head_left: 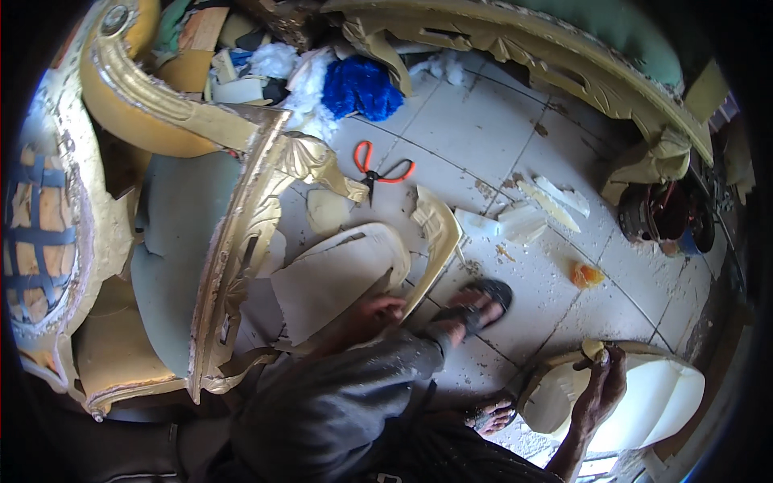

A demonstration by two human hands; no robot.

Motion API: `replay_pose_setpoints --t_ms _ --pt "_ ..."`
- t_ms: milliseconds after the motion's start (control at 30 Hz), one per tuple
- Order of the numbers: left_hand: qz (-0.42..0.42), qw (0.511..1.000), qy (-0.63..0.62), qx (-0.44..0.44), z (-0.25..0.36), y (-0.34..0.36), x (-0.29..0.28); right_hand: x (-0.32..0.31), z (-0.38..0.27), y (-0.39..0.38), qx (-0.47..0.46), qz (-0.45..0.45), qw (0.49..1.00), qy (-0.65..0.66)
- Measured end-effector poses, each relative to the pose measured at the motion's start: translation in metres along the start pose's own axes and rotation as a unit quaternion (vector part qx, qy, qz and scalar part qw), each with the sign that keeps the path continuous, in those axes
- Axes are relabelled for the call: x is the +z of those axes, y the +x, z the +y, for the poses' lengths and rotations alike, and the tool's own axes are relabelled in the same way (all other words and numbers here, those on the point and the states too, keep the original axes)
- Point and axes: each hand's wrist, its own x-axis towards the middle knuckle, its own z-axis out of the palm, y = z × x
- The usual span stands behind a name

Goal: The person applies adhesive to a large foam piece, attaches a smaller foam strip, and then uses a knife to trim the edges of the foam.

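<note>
My left hand [378, 310] is low in the middle, fingers curled beside a cream shaped board [334, 278] and a curved cream strip [431, 258]; what it grips, if anything, is unclear. My right hand [600, 390], at lower right, grips a small yellowish piece [594, 351] at the edge of a rounded white padded piece [652, 398]. Orange-handled scissors [372, 177] lie on the tiles.
Gold carved furniture frames [225, 274] fill the left; another [483, 36] spans the back. Blue fabric [358, 88], white stuffing, scraps, an orange lump [586, 274] and dark containers [668, 217] sit on the tiled floor [491, 113]. My sandalled feet are below centre.
</note>
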Motion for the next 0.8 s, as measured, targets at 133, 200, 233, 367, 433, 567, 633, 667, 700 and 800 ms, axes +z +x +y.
replay_pose_setpoints --t_ms 133,200,233,367,433,567,633,667,700,800 --pt "0.267 0.962 0.005 0.058 -0.062 0.047 -0.056 -0.004 0.002 0.001 0.031 0.028 0.999 0.019" --pt "0.325 0.933 0.154 -0.024 -0.085 0.094 -0.100 -0.010 0.001 0.007 0.029 0.049 0.998 0.013" --pt "0.332 0.923 0.187 -0.060 -0.093 0.118 -0.121 -0.013 0.002 0.011 0.035 0.058 0.998 0.004" --pt "0.424 0.805 0.390 -0.141 -0.174 0.139 -0.223 -0.017 0.014 0.018 0.070 0.060 0.996 -0.011" --pt "0.425 0.786 0.419 -0.163 -0.199 0.180 -0.239 -0.033 0.026 0.015 0.063 0.068 0.994 -0.049" --pt "0.429 0.806 0.357 -0.196 -0.223 0.202 -0.247 -0.053 0.031 0.012 0.092 0.090 0.985 -0.115" --pt "0.406 0.810 0.349 -0.242 -0.227 0.209 -0.235 -0.055 0.037 0.007 0.091 0.129 0.981 -0.109" --pt "0.403 0.804 0.351 -0.262 -0.232 0.203 -0.237 -0.053 0.042 0.006 0.085 0.143 0.981 -0.096" --pt "0.399 0.798 0.356 -0.277 -0.232 0.198 -0.237 -0.061 0.047 0.001 0.120 0.144 0.981 -0.044" --pt "0.394 0.793 0.358 -0.297 -0.231 0.199 -0.238 -0.058 0.057 -0.012 0.092 0.149 0.980 -0.091"
